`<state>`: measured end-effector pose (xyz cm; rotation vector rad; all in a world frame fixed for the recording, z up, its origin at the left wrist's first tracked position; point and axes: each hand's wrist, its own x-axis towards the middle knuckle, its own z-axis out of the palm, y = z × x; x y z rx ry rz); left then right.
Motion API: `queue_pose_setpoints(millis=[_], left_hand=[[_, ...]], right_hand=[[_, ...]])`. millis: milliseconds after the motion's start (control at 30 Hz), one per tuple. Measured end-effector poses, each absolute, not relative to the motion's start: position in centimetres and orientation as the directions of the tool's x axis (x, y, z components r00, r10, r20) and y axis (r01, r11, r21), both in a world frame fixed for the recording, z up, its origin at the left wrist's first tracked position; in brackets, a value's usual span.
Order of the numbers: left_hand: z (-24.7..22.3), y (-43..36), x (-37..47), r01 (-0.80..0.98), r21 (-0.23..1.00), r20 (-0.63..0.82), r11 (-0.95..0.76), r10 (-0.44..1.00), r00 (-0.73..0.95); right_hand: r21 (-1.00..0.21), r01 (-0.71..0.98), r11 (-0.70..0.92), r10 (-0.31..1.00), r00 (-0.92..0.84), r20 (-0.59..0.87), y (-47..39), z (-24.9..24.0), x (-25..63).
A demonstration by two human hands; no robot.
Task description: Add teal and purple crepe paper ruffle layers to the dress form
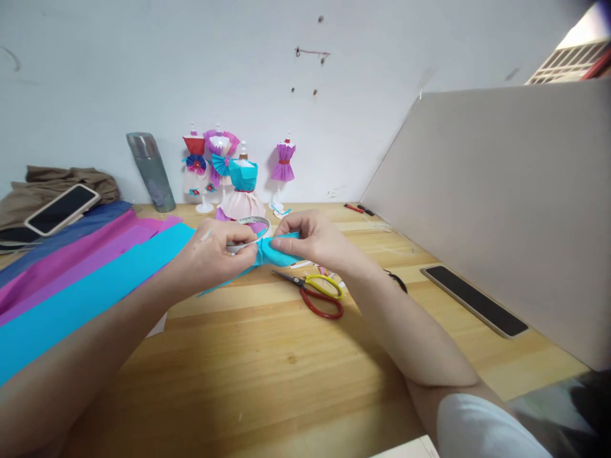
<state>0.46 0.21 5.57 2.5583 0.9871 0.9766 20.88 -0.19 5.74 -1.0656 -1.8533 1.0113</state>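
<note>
Both hands pinch a small gathered piece of turquoise crepe paper [275, 256] above the table. My left hand [217, 251] holds its narrow, twisted end, with a thin turquoise strip trailing down to the left. On the wider end, my right hand [312, 243] has thumb and fingers closed. A white curved band [261, 222], perhaps a tape measure, loops behind my left fingers; I cannot tell if it is held. Just below the paper lie scissors [300, 282] with one yellow and one red handle, blades pointing left.
Several small dress forms in paper dresses, one turquoise and pink [244, 181], stand along the wall. A flask [151, 172] is at the back left. Turquoise sheets [119, 270] and purple ones cover the left side. One phone [477, 302] lies right, another phone [62, 210] left. A white panel [501, 191] borders the right.
</note>
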Motion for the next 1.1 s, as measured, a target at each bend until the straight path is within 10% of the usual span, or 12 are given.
queue_pose_setpoints(millis=[1100], left_hand=[[5.0, 0.4, 0.5, 0.489, 0.398, 0.561, -0.776, 0.628, 0.54]], right_hand=[[-0.684, 0.395, 0.613, 0.79, -0.328, 0.518, -0.9, 5.3, 20.4]])
